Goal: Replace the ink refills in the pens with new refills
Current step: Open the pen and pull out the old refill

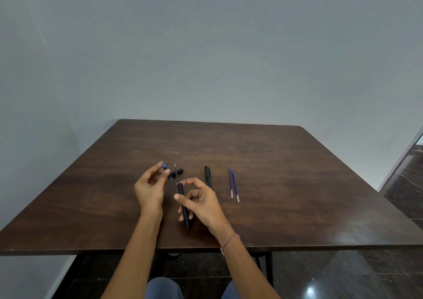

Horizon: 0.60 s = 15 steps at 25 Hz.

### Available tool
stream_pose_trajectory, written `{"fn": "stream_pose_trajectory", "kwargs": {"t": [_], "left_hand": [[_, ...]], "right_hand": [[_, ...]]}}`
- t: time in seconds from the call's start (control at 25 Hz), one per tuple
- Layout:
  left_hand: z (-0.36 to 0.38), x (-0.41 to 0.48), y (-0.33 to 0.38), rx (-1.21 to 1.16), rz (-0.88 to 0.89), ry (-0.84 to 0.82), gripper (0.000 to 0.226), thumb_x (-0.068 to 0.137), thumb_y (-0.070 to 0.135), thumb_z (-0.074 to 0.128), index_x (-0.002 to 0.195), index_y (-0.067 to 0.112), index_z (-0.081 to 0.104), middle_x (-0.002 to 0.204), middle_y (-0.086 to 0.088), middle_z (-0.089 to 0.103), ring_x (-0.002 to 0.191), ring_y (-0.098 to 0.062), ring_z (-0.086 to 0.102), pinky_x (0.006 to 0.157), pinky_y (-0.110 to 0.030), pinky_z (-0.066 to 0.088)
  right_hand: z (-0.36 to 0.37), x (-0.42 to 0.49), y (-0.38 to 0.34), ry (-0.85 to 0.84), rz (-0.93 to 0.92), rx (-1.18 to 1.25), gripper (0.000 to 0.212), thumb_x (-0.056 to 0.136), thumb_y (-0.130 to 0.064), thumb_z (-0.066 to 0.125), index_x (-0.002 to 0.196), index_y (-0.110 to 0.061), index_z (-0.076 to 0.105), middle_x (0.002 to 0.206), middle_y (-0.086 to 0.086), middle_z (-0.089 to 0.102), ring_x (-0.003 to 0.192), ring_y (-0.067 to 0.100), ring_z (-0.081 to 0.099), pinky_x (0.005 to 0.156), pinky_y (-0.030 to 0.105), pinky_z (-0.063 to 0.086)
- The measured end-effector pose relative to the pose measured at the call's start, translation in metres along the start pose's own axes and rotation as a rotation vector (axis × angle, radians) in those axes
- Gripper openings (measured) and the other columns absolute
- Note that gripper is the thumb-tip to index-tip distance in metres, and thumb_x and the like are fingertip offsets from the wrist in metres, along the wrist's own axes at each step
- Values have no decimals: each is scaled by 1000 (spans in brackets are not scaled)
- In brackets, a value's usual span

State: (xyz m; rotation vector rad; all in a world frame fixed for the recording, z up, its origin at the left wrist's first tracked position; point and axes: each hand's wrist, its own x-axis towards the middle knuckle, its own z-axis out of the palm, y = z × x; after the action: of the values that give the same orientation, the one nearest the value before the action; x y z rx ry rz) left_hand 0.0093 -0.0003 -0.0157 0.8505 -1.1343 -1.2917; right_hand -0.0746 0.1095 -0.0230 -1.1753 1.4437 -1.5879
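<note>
My right hand (201,205) grips a black pen barrel (183,203) whose thin refill (175,172) sticks out of its far end. My left hand (150,185) pinches a small blue pen piece (164,166) between thumb and fingertips, just left of the refill. A black pen cap (177,172) lies on the table behind the refill. A second black pen (207,175) lies capped to the right of my right hand. Two blue refills (234,183) lie side by side further right.
The dark wooden table (274,172) stands against a grey wall. Its front edge runs just below my wrists. My knees and a dark glossy floor show beneath it.
</note>
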Motion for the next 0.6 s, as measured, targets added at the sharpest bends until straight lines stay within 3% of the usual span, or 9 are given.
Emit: {"fn": "stream_pose_trajectory", "kwargs": {"t": [0.12, 0.2, 0.44, 0.6], "left_hand": [[6, -5, -3, 490, 196, -158, 35, 77, -4, 67, 104, 18, 70, 91, 6, 64, 78, 1, 58, 77, -22, 50], [8, -7, -3, 645, 278, -220, 35, 75, -4, 66, 100, 20, 72, 88, 5, 64, 76, -2, 58, 72, -19, 47], [14, -3, -6, 768, 304, -289, 28, 77, 4, 66, 102, 17, 70, 84, 7, 65, 75, -5, 59, 67, -18, 45], [15, 0, -9, 804, 320, -282, 27, 77, 11, 70, 103, 20, 70, 85, 6, 67, 76, -6, 60, 69, -20, 47]], "right_hand": [[-2, 1, 1, 57, -50, 8, 29, 82, -31, 74, 107, -40, 61, 70, 4, 71, 57, 18, 69, 47, 19, 47], [-4, 2, 1, 116, -77, 2, 34, 83, -29, 73, 114, -32, 59, 72, 3, 71, 60, 16, 69, 48, 18, 48], [-6, 6, 1, 215, -75, 70, 25, 81, -19, 75, 100, -14, 60, 70, 3, 71, 57, 16, 69, 46, 19, 47], [-7, 7, 1, 271, -77, 127, 25, 78, -24, 77, 95, -15, 60, 71, 6, 72, 56, 19, 68, 45, 19, 45]]}}
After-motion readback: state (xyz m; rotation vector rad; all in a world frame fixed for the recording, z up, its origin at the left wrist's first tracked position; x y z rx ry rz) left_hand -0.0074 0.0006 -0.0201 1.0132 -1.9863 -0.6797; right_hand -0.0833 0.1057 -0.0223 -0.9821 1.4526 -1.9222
